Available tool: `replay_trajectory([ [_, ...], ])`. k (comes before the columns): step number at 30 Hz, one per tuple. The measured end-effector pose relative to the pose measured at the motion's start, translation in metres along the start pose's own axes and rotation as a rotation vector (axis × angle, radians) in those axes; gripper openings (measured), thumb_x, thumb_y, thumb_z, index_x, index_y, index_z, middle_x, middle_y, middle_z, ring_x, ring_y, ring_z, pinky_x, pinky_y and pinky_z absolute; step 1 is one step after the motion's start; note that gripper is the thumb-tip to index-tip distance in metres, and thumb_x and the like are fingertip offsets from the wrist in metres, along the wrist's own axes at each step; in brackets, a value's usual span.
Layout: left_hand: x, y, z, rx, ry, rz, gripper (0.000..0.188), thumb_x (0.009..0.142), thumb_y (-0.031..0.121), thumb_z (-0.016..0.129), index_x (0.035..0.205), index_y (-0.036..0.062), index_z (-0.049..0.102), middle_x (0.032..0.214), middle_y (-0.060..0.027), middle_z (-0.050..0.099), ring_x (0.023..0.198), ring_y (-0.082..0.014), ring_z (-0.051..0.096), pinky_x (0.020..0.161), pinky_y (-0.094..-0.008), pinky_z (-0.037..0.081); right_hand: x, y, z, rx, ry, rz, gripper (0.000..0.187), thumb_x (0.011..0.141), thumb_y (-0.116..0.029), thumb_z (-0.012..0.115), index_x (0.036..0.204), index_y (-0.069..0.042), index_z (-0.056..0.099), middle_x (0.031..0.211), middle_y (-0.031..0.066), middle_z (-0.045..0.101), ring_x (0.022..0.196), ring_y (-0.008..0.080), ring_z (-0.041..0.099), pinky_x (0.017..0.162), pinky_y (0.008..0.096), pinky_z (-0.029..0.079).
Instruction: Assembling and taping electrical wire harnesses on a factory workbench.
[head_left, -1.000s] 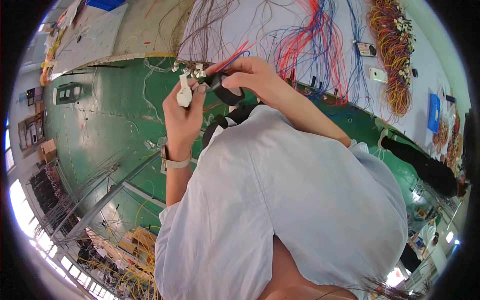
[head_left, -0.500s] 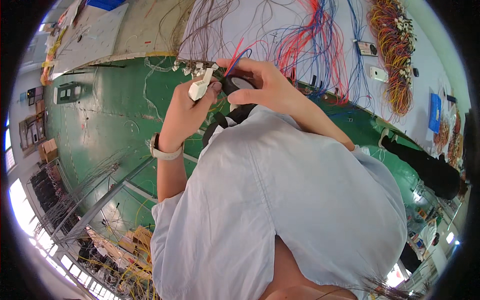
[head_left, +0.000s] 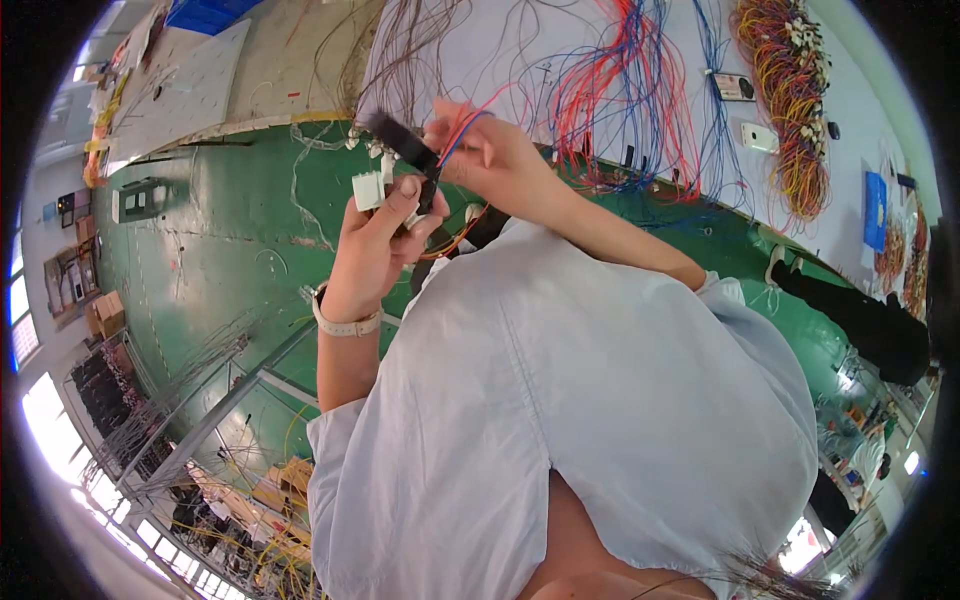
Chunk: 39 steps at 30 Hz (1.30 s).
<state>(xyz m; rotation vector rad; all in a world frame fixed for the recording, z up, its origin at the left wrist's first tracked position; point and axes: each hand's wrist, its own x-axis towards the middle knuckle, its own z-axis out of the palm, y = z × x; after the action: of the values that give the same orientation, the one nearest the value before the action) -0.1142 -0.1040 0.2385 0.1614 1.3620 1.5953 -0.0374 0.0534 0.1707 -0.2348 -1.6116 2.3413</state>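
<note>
My left hand (head_left: 385, 225) is closed, thumb up, around a white plastic connector (head_left: 368, 191) and a dark wrapped part of the wires at its fingertips. A narrow white piece (head_left: 387, 167) sticks up beside the connector. Just above the thumb a black tape roll (head_left: 400, 140) appears edge-on and smeared by motion. My right hand (head_left: 495, 160) is to the right with curled fingers, red and blue wires (head_left: 460, 135) running across them. Its fingertips are close to the roll; whether they touch it I cannot tell. Orange and yellow wires (head_left: 462, 238) trail below my left hand.
Ahead, a white table (head_left: 520, 60) carries red and blue wires (head_left: 630, 100), brown wires (head_left: 420, 50) and a thick yellow-red bundle (head_left: 785, 110). A blue tray (head_left: 875, 212) lies far right. A metal frame (head_left: 215, 405) stands at left; a person's dark-clothed leg (head_left: 850, 315) is at right.
The tape roll has swung from my right fingers to the left, above my left thumb, and turned edge-on. My right hand has opened its grip on it; the connector in my left hand has turned.
</note>
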Motion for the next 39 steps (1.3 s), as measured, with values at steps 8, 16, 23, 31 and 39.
replay_trajectory([
  [8, -0.003, -0.006, -0.005, 0.007, 0.016, 0.114, 0.025, 0.097, 0.023, 0.051, 0.094, -0.0006, 0.059, 0.061, 0.0025, 0.046, 0.045, -0.0024, 0.025, 0.044, -0.0198, 0.023, 0.015, -0.03, -0.019, 0.541, -0.397, 0.248, 0.028, 0.079, -0.015, 0.059, 0.101, 0.002, 0.063, 0.11, 0.0128, 0.061, 0.103, 0.0185, 0.056, 0.088, 0.03, 0.044],
  [16, -0.02, -0.007, -0.005, 0.005, -0.012, 0.01, 0.028, 0.095, 0.027, 0.052, 0.104, 0.0006, 0.056, 0.073, -0.0036, 0.055, 0.047, -0.0028, 0.028, 0.042, -0.0201, 0.021, 0.008, -0.038, -0.02, 0.153, -0.505, 0.181, 0.054, 0.066, 0.004, 0.07, 0.117, -0.001, 0.055, 0.108, 0.0046, 0.056, 0.105, 0.0149, 0.052, 0.084, 0.0266, 0.045],
  [23, -0.021, -0.01, -0.002, 0.032, -0.016, -0.048, 0.03, 0.095, 0.027, 0.051, 0.11, 0.0012, 0.054, 0.074, -0.0035, 0.053, 0.049, -0.003, 0.029, 0.043, -0.0197, 0.02, 0.014, -0.03, -0.022, -0.168, -0.192, 0.261, 0.05, 0.074, 0.006, 0.06, 0.123, 0.004, 0.051, 0.115, 0.0108, 0.057, 0.113, 0.0171, 0.051, 0.091, 0.0297, 0.044],
  [31, -0.018, -0.008, -0.001, -0.051, 0.064, 0.071, 0.028, 0.096, 0.026, 0.051, 0.098, -0.0014, 0.057, 0.062, 0.0019, 0.045, 0.046, -0.0024, 0.026, 0.04, -0.0204, 0.018, 0.005, -0.047, -0.023, 0.209, -0.448, 0.16, 0.031, 0.072, -0.015, 0.063, 0.099, 0.001, 0.059, 0.116, 0.0186, 0.056, 0.111, 0.0276, 0.053, 0.096, 0.0384, 0.04],
  [39, -0.033, -0.009, 0.016, -0.042, 0.027, -0.031, 0.01, 0.09, 0.009, 0.051, 0.091, -0.0007, 0.055, 0.073, -0.0082, 0.059, 0.049, -0.0051, 0.036, 0.042, -0.0191, 0.026, -0.002, -0.042, -0.029, 0.043, -0.569, 0.057, 0.06, 0.066, 0.002, 0.071, 0.123, -0.002, 0.052, 0.115, 0.0056, 0.056, 0.107, 0.0144, 0.051, 0.094, 0.0277, 0.039],
])
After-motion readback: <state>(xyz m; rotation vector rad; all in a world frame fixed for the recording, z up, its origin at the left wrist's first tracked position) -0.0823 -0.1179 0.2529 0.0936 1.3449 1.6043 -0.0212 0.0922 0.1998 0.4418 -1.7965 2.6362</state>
